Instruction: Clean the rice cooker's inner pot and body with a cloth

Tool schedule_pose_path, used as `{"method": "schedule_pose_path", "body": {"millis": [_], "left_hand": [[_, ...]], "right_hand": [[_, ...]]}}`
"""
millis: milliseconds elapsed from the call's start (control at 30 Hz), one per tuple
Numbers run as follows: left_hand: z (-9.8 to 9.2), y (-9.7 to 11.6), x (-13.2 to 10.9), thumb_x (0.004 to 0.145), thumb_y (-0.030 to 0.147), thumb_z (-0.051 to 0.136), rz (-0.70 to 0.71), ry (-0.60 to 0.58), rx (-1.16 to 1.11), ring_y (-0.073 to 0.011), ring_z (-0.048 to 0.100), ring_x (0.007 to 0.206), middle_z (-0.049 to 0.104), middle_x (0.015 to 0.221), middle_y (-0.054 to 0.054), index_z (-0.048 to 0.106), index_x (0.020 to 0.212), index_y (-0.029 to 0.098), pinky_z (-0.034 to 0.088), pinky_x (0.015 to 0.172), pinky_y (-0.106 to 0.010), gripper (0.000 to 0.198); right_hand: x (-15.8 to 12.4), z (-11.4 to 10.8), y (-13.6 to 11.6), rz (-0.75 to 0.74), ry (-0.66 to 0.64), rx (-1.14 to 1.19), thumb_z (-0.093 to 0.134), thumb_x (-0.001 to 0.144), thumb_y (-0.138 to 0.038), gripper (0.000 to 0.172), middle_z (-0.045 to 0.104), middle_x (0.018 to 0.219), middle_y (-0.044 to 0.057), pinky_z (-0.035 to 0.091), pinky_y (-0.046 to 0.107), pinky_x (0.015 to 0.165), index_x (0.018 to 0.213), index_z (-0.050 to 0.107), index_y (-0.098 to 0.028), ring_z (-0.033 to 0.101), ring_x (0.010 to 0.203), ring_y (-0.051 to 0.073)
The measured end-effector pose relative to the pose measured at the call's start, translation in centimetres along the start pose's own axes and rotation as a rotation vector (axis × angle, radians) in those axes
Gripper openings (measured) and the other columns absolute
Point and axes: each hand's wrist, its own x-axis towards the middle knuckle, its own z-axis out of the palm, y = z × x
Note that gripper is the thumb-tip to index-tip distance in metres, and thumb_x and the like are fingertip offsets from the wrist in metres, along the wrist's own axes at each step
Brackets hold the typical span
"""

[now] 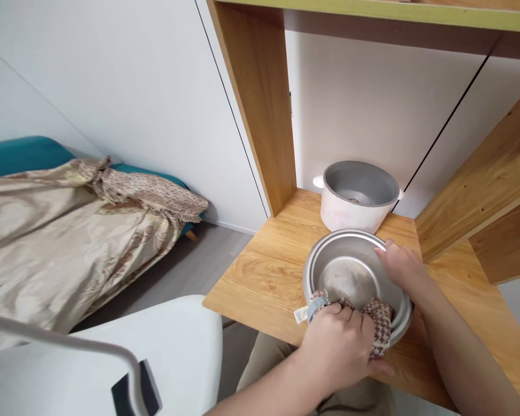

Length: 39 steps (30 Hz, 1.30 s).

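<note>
A round silver metal bowl (344,271) with a wide rim sits at the front of the wooden desk, tilted toward me. My right hand (401,263) grips its rim at the far right, thumb on the inner side. My left hand (342,341) is closed on a brown-and-white houndstooth cloth (378,323) and presses it against the bowl's near inner wall. A blue-grey edge and a white tag of the cloth stick out left of the hand. Behind the bowl stands a white pot (346,215) with a grey inside and two small side handles.
The wooden desk (260,271) has upright panels and a green-edged shelf (372,13) above. On the left are a white chair (186,341) with a grey metal tube (69,341) and a teal sofa (30,153) covered by a beige blanket (47,242).
</note>
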Motion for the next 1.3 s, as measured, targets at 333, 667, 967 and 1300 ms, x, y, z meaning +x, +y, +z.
{"method": "schedule_pose_path", "body": {"millis": [333, 667, 967, 1300], "left_hand": [[2.4, 4.8, 1.7, 0.071, 0.083, 0.070, -0.206, 0.111, 0.123, -0.0194, 0.059, 0.055, 0.061, 0.063, -0.003, 0.056, 0.076, 0.018, 0.040, 0.054, -0.033, 0.067], [-0.1, -0.8, 0.6, 0.075, 0.071, 0.077, 0.053, -0.054, 0.007, -0.0191, 0.066, 0.062, 0.067, 0.068, 0.001, 0.058, 0.077, 0.019, 0.043, 0.057, -0.031, 0.055], [-1.7, -4.7, -0.6, 0.093, 0.075, 0.050, 0.298, -0.085, -0.069, -0.0163, 0.060, 0.056, 0.064, 0.064, 0.000, 0.058, 0.076, 0.020, 0.040, 0.056, -0.033, 0.059], [-1.0, -4.0, -1.2, 0.086, 0.089, 0.039, 0.273, 0.008, -0.025, -0.0161, 0.058, 0.049, 0.059, 0.058, 0.001, 0.054, 0.070, 0.020, 0.035, 0.052, -0.034, 0.072]], "right_hand": [[-0.3, -0.6, -0.2, -0.011, 0.012, -0.018, 0.033, 0.110, -0.043, 0.040, 0.074, 0.104, 0.020, 0.046, 0.036, 0.079, 0.115, 0.061, -0.014, 0.072, 0.103, 0.032], [-0.7, -0.6, 0.4, -0.027, 0.004, 0.015, 0.034, 0.109, -0.039, 0.041, 0.074, 0.109, 0.022, 0.045, 0.038, 0.086, 0.113, 0.064, -0.012, 0.070, 0.108, 0.032], [-0.2, -1.2, 0.3, -0.097, -0.023, 0.124, 0.038, 0.106, -0.043, 0.038, 0.074, 0.111, 0.019, 0.043, 0.036, 0.078, 0.121, 0.061, -0.016, 0.070, 0.106, 0.033], [0.2, -0.6, 0.4, -0.124, -0.051, 0.193, 0.034, 0.108, -0.040, 0.035, 0.074, 0.108, 0.015, 0.038, 0.033, 0.075, 0.113, 0.062, -0.018, 0.069, 0.104, 0.030]]}}
